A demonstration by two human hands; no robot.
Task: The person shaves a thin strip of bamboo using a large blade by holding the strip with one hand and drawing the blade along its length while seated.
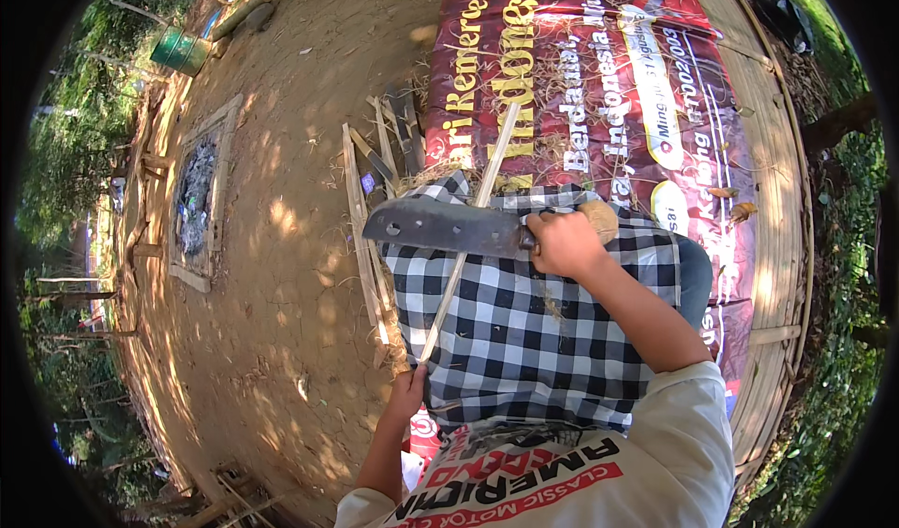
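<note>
My right hand (568, 243) is closed round the handle of a broad dark machete (440, 226), whose rounded wooden butt shows past the fist. The blade points left and lies across a long, pale split bamboo strip (456, 281); whether its edge bites into the strip I cannot tell. Low on the left, my left hand (406, 390) grips the strip's near end. The strip slants up and away over my lap to the far side. A black and white checked cloth (524, 341) covers my lap.
A red printed banner (599, 88) strewn with thin shavings covers a bamboo platform (773, 247). More split bamboo pieces (361, 186) lean at its left edge. On the dirt ground (281, 341) are a framed ash pit (197, 196) and, farther off, a green can (181, 51).
</note>
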